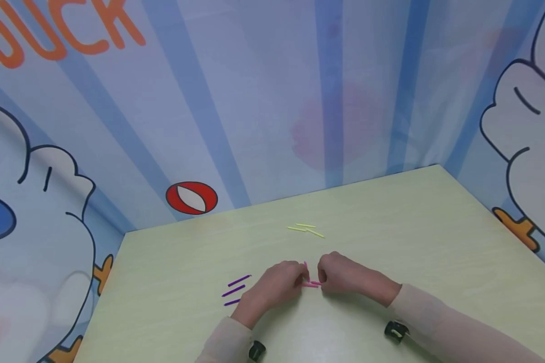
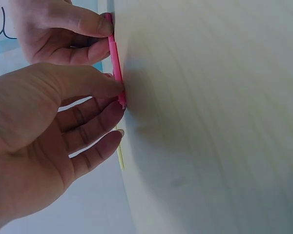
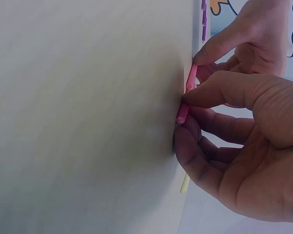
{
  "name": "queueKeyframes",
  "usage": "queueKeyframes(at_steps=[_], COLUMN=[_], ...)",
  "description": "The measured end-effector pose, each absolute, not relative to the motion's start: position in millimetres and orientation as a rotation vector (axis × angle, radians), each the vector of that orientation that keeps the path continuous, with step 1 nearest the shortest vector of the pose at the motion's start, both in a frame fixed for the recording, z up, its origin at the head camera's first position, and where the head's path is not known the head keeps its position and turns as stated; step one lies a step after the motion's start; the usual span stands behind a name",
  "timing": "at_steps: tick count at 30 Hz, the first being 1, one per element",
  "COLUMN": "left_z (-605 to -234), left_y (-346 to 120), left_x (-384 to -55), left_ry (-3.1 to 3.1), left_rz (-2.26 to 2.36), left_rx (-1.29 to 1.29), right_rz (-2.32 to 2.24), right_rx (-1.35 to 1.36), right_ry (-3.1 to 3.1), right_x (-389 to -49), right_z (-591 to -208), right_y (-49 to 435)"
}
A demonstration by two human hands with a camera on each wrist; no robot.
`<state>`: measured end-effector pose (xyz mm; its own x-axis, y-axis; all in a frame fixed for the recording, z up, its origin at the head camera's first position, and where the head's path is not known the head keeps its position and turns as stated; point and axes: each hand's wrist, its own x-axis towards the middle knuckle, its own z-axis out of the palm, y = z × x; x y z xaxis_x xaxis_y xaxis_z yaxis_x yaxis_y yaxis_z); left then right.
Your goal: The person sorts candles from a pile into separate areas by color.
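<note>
Short pink sticks [image 1: 310,286] lie between the two hands on the pale table. My left hand [image 1: 279,283] pinches the left end of a pink stick [image 2: 115,63] between thumb and fingers, low at the tabletop. From the other side my right hand [image 1: 345,275] pinches a pink stick [image 3: 182,113] by its right end. The two sticks held overlap or meet nearly in line; whether they are joined cannot be told. Another pink piece points away from me beside the left fingertips, partly hidden by them.
Three purple sticks [image 1: 233,291] lie side by side left of the left hand, one partly behind the wrist. Beyond the hands are three yellow sticks [image 1: 315,234]. A printed cloth backdrop [image 1: 272,101] stands along the table's [image 1: 177,282] far edge and sides.
</note>
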<state>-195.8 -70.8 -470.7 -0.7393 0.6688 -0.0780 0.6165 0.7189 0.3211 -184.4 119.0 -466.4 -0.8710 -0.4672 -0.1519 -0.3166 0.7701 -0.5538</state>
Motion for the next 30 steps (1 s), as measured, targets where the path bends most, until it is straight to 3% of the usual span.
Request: queueKeyframes(at_steps=[30], left_z=[-472.6], left_y=[-67.7], left_x=[-193.4], left_ry=[2.759], left_rz=[0.343], left_rx=[1.023], right_rz=[-0.859], right_rx=[-0.778], right_ry=[2.699], right_x=[-180.1], right_z=[-471.0], right_y=[127.5])
